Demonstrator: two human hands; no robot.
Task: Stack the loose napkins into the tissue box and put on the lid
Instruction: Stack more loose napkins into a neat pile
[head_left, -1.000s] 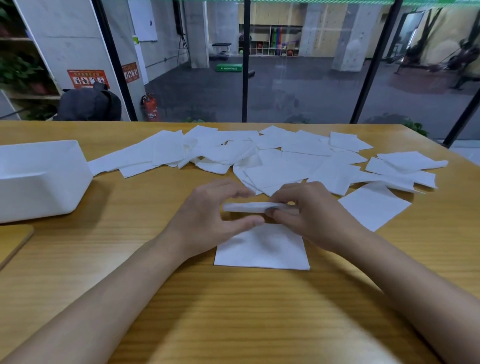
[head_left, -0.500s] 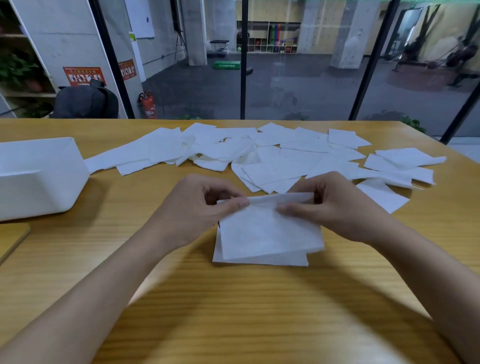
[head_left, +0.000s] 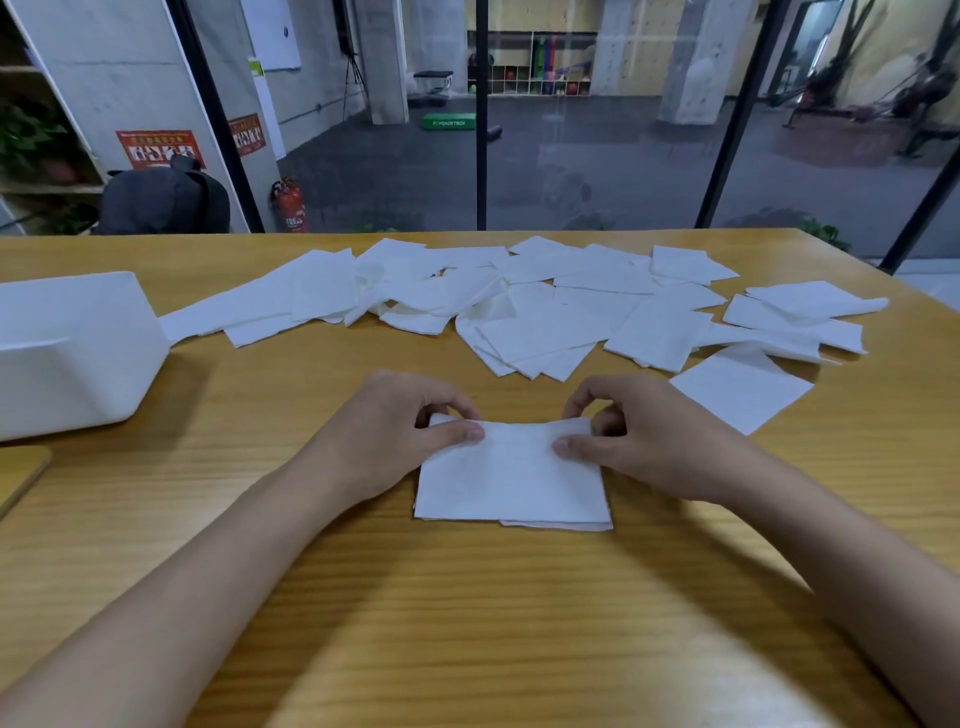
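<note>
I have both hands pinching one napkin (head_left: 511, 467) at its far corners. The left hand (head_left: 395, 431) has its thumb flat on top of the far-left corner and its fingers curled round behind the edge. The right hand (head_left: 654, 436) mirrors it on the far-right corner, thumb on top and fingers bent over the back. Neither grip is wide: thumb and fingers close on the thin sheet.

The napkin is a soft, white, faintly embossed paper rectangle, a little wider than it is deep. Its long axis runs from one hand to the other, and its near edge points back towards me. The far edge bows slightly between my hands. The rest lies flat on a second napkin (head_left: 561, 526), whose edge peeps out at the near right.

Both lie on the table (head_left: 467, 623), which is yellow wood with a straight grain. Just beyond the right hand lies a single square napkin, turned cornerwise (head_left: 743, 387). Further out, past both hands, loose napkins (head_left: 545, 312) overlap in a broad band, some creased. Well off to the left of the left hand stands the box (head_left: 67, 353), white, smooth, with rounded corners. Nearer than the box, at the picture's edge, is a thin wooden board (head_left: 21, 478) with a rounded corner.
</note>
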